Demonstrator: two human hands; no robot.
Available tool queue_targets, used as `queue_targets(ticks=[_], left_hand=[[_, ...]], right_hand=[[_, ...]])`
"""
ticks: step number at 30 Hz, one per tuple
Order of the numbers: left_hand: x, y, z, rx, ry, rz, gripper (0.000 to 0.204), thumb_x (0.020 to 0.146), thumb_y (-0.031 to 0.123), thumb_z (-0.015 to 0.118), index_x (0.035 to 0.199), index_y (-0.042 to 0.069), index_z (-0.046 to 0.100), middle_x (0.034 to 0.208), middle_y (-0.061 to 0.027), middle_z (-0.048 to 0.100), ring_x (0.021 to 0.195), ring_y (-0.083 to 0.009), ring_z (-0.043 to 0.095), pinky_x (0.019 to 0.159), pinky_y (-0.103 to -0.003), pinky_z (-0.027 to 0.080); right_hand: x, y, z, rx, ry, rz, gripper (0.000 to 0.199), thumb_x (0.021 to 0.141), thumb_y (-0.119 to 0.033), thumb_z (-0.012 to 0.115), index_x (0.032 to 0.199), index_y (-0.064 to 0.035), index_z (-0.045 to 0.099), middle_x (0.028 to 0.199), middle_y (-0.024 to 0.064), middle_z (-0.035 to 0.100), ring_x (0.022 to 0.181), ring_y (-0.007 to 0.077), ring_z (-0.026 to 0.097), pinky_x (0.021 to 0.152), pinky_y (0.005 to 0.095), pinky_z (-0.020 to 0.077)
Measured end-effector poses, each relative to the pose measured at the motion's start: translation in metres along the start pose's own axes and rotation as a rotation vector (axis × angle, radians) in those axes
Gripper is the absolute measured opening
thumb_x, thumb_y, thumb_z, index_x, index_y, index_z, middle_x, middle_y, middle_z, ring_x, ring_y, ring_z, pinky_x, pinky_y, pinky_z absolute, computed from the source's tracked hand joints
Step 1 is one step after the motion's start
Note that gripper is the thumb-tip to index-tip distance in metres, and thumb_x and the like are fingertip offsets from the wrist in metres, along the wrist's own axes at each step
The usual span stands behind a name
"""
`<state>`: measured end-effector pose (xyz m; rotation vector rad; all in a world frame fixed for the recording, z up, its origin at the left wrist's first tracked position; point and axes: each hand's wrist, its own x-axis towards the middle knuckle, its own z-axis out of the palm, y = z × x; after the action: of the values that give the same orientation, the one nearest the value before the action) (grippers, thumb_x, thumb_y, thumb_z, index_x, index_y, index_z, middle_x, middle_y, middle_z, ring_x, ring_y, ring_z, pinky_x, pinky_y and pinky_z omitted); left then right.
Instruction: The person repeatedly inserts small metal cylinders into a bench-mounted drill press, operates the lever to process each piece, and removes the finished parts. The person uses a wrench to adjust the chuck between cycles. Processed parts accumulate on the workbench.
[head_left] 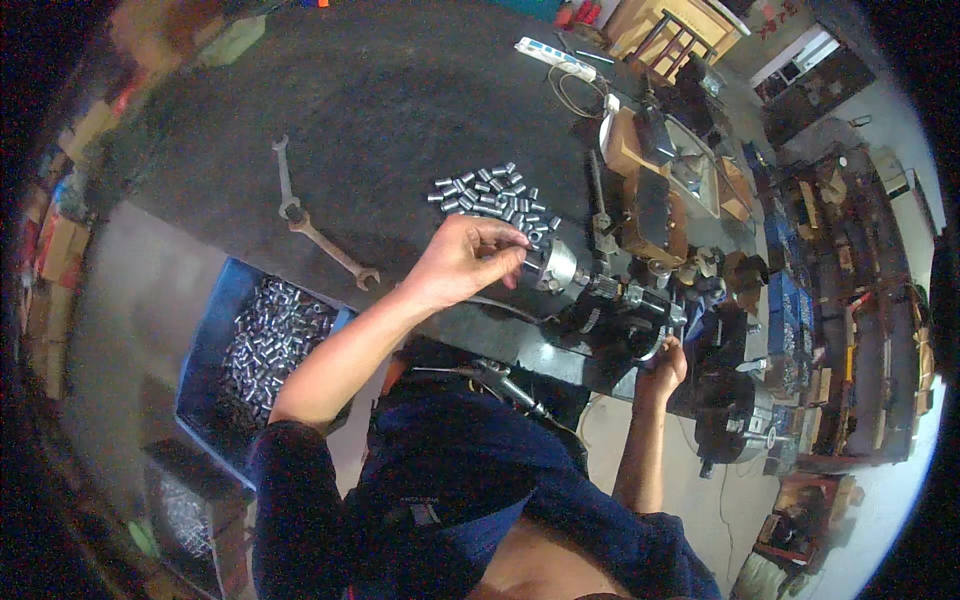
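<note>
A small bench machine stands at the table's front edge, with a round silver chuck (557, 266) at its left end. My left hand (468, 262) is closed in a pinch right at the chuck's face; whatever lies between the fingertips is mostly hidden. Just beyond that hand, a loose pile of short shiny metal sleeves (485, 192) lies on the dark tabletop. At the machine's other end my right hand (667, 368) has its fingers closed around a curved metal handle (652, 350). Toothed and threaded machine parts (605, 288) run between the two hands.
Two open-end wrenches (325, 243) lie on the dark table (370, 130) to the left. Below them sits a blue bin (205, 350) full of metal sleeves. An air gun (505, 385) hangs by the front edge. Boxes (650, 215), a power strip (555, 58) and shelves (860, 330) occupy the right.
</note>
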<state>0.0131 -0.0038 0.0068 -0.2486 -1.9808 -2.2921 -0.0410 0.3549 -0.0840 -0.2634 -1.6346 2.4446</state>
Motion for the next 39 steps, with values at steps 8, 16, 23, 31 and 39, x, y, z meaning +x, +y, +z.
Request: queue_targets(ticks=[8,16,23,31,39], left_hand=[[0.007,0.002,-0.001,0.023,-0.026,0.016,0.014,0.077,0.001,0.057,0.089,-0.006,0.057,0.076,-0.0091,0.06,0.066,-0.0142,0.06,0.064,-0.026,0.048],[0.008,0.005,-0.002,0.137,-0.072,0.115,0.015,0.074,0.001,0.06,0.088,-0.002,0.059,0.078,-0.0075,0.061,0.074,-0.0123,0.058,0.069,-0.026,0.046],[0.004,0.001,0.007,0.423,0.047,0.129,0.021,0.081,0.019,0.057,0.077,-0.002,0.058,0.063,-0.0085,0.057,0.06,-0.0127,0.055,0.056,-0.028,0.043],[0.006,-0.008,0.031,0.714,0.253,0.208,0.034,0.086,0.022,0.046,0.062,-0.001,0.049,0.05,-0.0162,0.043,0.045,-0.0289,0.046,0.044,-0.039,0.033],[0.009,-0.013,0.034,0.724,0.347,0.313,0.037,0.085,0.02,0.046,0.054,0.0,0.049,0.05,-0.019,0.047,0.047,-0.0355,0.049,0.045,-0.042,0.037]], right_hand=[[-0.016,-0.012,0.004,-0.002,-0.014,-0.024,0.02,0.082,-0.023,0.048,0.077,-0.0043,0.051,0.058,-0.004,0.038,0.048,0.0052,0.032,0.041,0.0191,0.0249],[-0.034,-0.063,0.019,-0.042,-0.137,-0.128,0.026,0.083,-0.027,0.046,0.067,-0.0072,0.045,0.053,-0.0023,0.036,0.043,0.0068,0.032,0.039,0.02,0.0255],[0.04,-0.085,0.063,-0.005,-0.203,-0.202,0.023,0.084,-0.022,0.041,0.065,-0.0083,0.045,0.052,-0.0045,0.03,0.044,0.0046,0.027,0.037,0.02,0.0211],[0.087,0.021,0.004,-0.595,-0.136,-0.538,0.021,0.078,-0.021,0.05,0.071,-0.0039,0.058,0.061,0.0018,0.053,0.05,0.0109,0.045,0.046,0.0243,0.035],[-0.023,-0.055,0.01,0.05,-0.114,-0.042,0.023,0.082,-0.024,0.047,0.066,-0.0076,0.045,0.053,-0.0037,0.033,0.041,0.0051,0.028,0.035,0.02,0.0241]])
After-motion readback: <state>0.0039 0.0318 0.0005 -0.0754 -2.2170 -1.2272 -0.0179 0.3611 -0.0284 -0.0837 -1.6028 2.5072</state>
